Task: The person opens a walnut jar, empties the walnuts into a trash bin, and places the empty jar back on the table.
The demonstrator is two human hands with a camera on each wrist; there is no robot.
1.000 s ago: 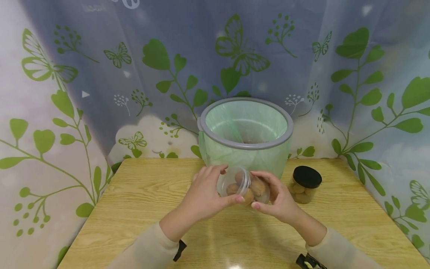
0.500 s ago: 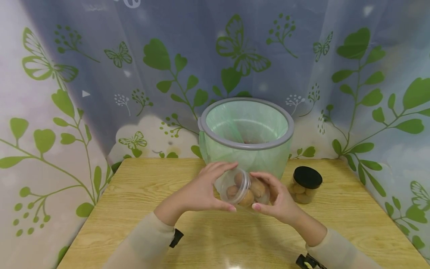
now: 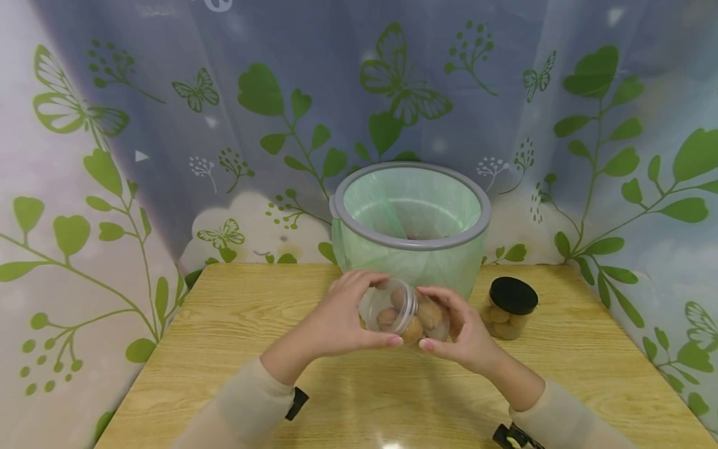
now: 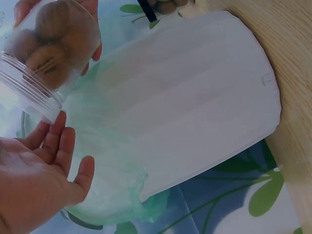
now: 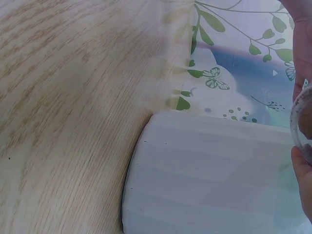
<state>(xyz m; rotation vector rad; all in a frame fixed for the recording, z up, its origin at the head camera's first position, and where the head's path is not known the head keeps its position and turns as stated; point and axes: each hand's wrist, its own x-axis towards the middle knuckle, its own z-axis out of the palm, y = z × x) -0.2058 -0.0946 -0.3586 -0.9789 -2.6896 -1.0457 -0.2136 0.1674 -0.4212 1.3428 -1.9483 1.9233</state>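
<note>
In the head view both hands meet above the middle of the wooden table [image 3: 224, 349], just in front of the lined bin [image 3: 412, 249]. The right hand [image 3: 462, 330] curls round the body of a clear plastic jar [image 3: 412, 312] lying on its side, mouth to the left. The left hand [image 3: 336, 321] cups that mouth end, thumb below and fingers over the top.

The left wrist view shows what the head view hides: the jar [image 4: 41, 53] has no lid on its threaded mouth, and the left hand [image 4: 34, 180] is spread wide, palm up, with only its fingertips [image 4: 58, 126] at the rim. The right wrist view shows little more than the bin's pale ribbed wall [image 5: 204, 175], the table and a sliver of the jar's rim [image 5: 300, 122] at the frame's right edge.

Against half a second ago, the left thumb has closed in under the jar's mouth; the jar and right hand have barely shifted.

The jar holds brown walnuts [image 3: 426, 315]. The bin wears a green bag liner [image 3: 409, 202] under a grey rim ring [image 3: 477, 231]; its contents cannot be made out. On the table to the right stands a second jar [image 3: 507, 308] with a black lid, also filled with walnuts.
</note>
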